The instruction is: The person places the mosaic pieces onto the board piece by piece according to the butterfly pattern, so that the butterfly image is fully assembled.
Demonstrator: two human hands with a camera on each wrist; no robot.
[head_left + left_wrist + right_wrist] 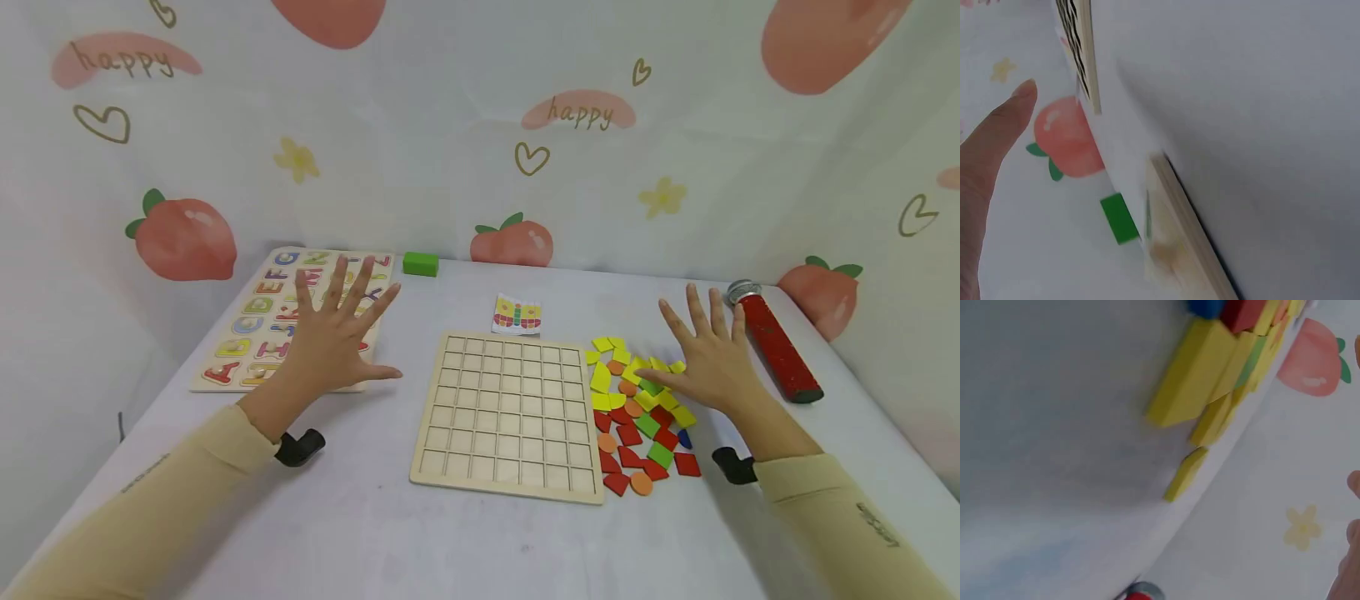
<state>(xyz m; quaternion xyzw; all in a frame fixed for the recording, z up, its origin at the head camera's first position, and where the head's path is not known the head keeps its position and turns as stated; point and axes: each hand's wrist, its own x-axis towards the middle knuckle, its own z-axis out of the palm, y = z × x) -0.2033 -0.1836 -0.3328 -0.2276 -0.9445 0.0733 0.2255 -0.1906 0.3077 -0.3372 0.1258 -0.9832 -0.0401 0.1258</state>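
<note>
My left hand (333,337) is raised with its fingers spread, overlapping the wooden alphabet board (247,325) in the head view. My right hand (712,358) is spread as well and holds nothing; it hovers by the right side of a pile of coloured tiles (645,427) in yellow, red, orange, green and blue. Between the hands lies a square wooden grid board (510,414) with bare cells. Just behind it sits a small pattern card (517,315) printed in yellow, red and green. Yellow tiles (1194,372) show close up in the right wrist view.
A red microphone (776,342) with a silver head lies right of the right hand. At the back left is a green block (421,264), beside the alphabet board. Behind the white table (450,542) hangs a cloth (420,125) printed with peaches.
</note>
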